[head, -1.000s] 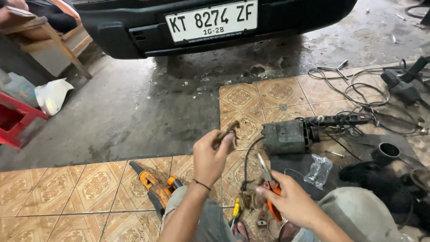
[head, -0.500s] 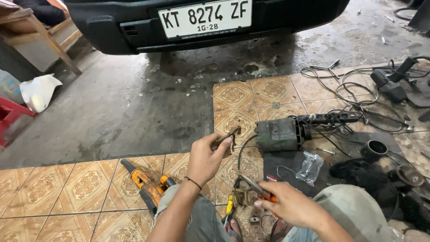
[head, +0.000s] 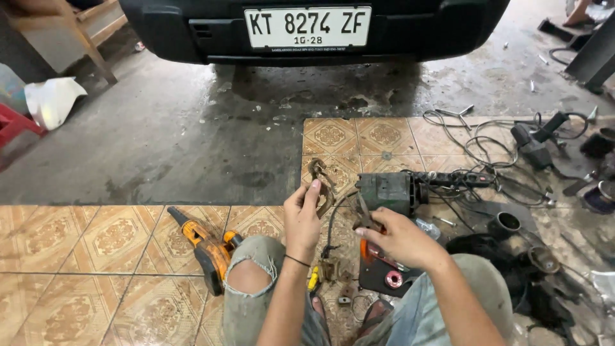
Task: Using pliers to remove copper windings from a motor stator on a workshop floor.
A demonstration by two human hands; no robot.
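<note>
- Left hand [head: 302,214] raised over patterned floor tiles [head: 115,237], fingers closed on small rusty brown metal bracket [head: 322,182]; thumb up along its side.
- Bracket's long axis roughly vertical, slightly tilted; top end clear above fingertips.
- Right hand [head: 398,238] closed round orange-handled pliers [head: 365,221], nose pointing up-left toward bracket.
- Key relation: bracket up and left of pliers tip, near but apart, black cable [head: 330,224] hanging between.
- Grimy green electric drill body [head: 384,190] just behind right hand, lying sideways on tiles.
- Orange-and-black power tool [head: 208,247] beside left knee, untouched.
- Dark vehicle bumper [head: 192,32] ahead, well apart.
</note>
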